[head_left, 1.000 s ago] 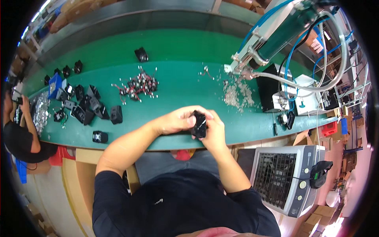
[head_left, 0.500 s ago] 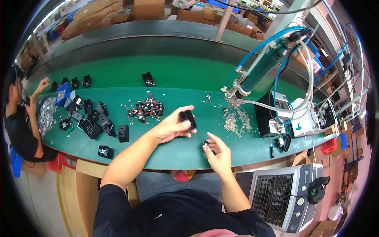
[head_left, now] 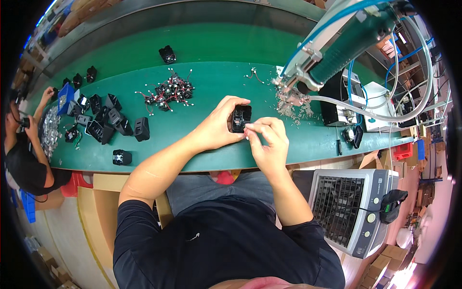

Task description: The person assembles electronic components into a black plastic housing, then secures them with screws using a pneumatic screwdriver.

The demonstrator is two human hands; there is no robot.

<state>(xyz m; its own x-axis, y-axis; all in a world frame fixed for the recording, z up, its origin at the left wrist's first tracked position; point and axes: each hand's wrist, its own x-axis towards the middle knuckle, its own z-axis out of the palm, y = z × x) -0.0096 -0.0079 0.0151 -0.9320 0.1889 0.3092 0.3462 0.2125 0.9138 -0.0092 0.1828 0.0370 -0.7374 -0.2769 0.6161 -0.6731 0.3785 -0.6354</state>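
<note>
My left hand (head_left: 219, 123) is closed round a black plastic housing (head_left: 242, 115), its open hollow side facing up. My right hand (head_left: 270, 144) pinches a small wired part with a white tip (head_left: 247, 137) at the near right edge of the housing. My fingers hide most of that part. A heap of similar small parts with red and black wires (head_left: 169, 90) lies on the green bench to the left of my hands. Farther left are several black housings (head_left: 114, 120), and one more housing (head_left: 122, 157) sits near the front edge.
A green power screwdriver (head_left: 353, 45) on a stand hangs at the right above scattered small screws (head_left: 299, 111). Beside it stands a black and white machine (head_left: 339, 98) with hoses. A co-worker (head_left: 31, 149) sits at the far left by a blue bin (head_left: 66, 99). An air cooler (head_left: 349, 209) stands at right.
My hands have come together: the right hand has moved up to the housing with the small part. The left hand has turned the housing's hollow side upward. The view has tilted downward.
</note>
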